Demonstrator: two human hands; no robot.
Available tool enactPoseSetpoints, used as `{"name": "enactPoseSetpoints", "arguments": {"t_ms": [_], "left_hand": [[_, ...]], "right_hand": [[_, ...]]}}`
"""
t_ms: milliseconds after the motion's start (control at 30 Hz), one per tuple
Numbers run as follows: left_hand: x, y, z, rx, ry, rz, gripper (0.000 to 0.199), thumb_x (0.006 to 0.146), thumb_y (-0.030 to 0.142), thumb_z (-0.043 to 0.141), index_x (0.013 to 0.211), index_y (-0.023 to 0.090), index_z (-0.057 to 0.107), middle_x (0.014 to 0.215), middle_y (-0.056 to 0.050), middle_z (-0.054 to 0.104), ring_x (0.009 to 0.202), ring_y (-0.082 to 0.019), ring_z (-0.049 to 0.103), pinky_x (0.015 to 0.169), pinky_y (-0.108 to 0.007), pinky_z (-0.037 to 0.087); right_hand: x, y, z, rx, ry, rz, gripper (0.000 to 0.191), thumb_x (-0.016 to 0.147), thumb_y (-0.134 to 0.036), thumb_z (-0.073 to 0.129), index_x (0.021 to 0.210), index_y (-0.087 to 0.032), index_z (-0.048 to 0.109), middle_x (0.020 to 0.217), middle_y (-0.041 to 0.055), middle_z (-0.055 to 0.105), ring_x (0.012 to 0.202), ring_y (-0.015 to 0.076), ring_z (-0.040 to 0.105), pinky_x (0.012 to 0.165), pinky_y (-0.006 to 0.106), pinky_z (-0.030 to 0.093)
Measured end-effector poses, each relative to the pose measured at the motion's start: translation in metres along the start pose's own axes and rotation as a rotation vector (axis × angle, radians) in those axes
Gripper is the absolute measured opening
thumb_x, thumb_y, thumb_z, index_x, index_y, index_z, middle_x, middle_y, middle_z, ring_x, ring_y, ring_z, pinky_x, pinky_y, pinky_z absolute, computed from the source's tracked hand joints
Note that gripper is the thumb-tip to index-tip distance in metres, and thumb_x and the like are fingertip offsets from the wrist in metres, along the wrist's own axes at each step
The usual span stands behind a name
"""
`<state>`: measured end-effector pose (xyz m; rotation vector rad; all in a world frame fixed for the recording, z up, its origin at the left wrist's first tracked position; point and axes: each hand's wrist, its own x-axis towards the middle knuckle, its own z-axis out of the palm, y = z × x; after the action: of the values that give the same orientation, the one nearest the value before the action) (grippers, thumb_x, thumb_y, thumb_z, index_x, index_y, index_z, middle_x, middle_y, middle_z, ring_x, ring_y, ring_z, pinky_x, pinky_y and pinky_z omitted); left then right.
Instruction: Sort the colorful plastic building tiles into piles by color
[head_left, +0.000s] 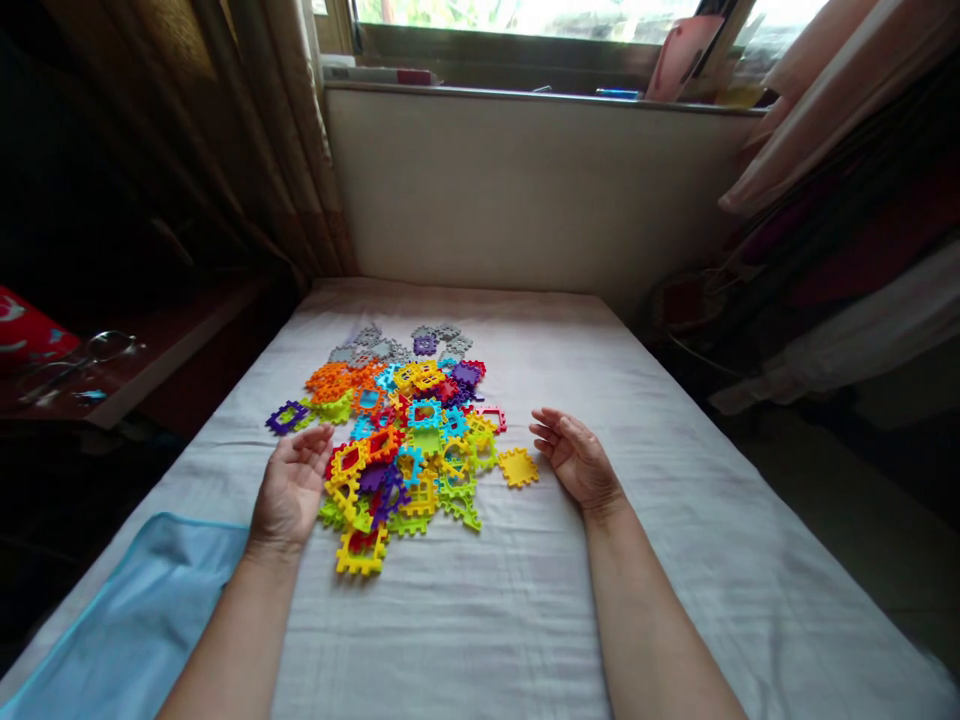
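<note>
A loose heap of plastic interlocking building tiles [426,440] with notched edges lies between my two hands, in yellow, orange, green, blue, purple and red. My left hand [294,487] is at the heap's left side, palm turned inward and fingers loosely curved, holding nothing. On the other side, my right hand [574,455] is open with its palm facing the heap. Closest to its fingertips is a solid yellow tile [518,467]. A purple tile [286,417] sits at the far left of the heap. Grey tiles [367,346] are grouped at the back.
A white sheet [480,640] covers the surface under the tiles. Light-blue cloth [165,600] lies at the front left. Glasses [105,346] rest on a dark side table [150,385]. A windowsill at the back holds a pink cup [681,60]; clothes hang at the right.
</note>
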<state>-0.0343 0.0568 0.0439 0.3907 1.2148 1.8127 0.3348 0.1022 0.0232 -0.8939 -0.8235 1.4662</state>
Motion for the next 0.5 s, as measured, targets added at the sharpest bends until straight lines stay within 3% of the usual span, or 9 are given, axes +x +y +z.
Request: {"name": "enactPoseSetpoints", "arguments": {"t_ms": [133,267,433,500], "left_hand": [[-0.007,0.01,0.001,-0.144,-0.032,-0.158,0.028,0.085,0.041,0.056,0.085,0.018,0.072,0.105,-0.008,0.075,0.11,-0.023,0.067,0.099,-0.039,0.053],[-0.003,0.014,0.0,-0.208,-0.119,-0.292,0.032,0.083,0.044,0.059,0.097,0.017,0.07,0.108,-0.011,0.074,0.109,-0.027,0.068,0.094,-0.045,0.057],[0.004,0.018,-0.002,-0.319,-0.049,-0.345,0.029,0.088,0.04,0.052,0.102,0.019,0.067,0.101,-0.009,0.076,0.098,-0.023,0.071,0.084,-0.038,0.061],[0.007,0.019,-0.003,-0.36,-0.009,-0.34,0.029,0.09,0.039,0.048,0.102,0.019,0.066,0.098,-0.008,0.076,0.093,-0.021,0.072,0.08,-0.035,0.062]], "right_hand": [[-0.002,0.001,0.008,-0.089,0.035,-0.011,0.035,0.066,-0.052,0.082,0.091,-0.028,0.077,0.107,0.004,0.076,0.088,0.0174,0.07,0.069,0.026,0.055],[-0.003,0.001,0.012,-0.345,0.016,-0.004,0.041,0.064,-0.053,0.082,0.093,-0.025,0.077,0.107,0.0069,0.076,0.094,0.0213,0.07,0.076,0.03,0.056],[0.001,0.0,-0.002,-0.71,0.006,-0.062,0.044,0.068,-0.058,0.076,0.095,-0.023,0.077,0.102,0.0084,0.075,0.096,0.0252,0.069,0.091,0.044,0.054],[0.002,-0.004,-0.008,-0.883,-0.048,-0.14,0.041,0.07,-0.057,0.074,0.094,-0.024,0.077,0.107,0.0092,0.074,0.11,0.0285,0.065,0.103,0.048,0.047]]}}
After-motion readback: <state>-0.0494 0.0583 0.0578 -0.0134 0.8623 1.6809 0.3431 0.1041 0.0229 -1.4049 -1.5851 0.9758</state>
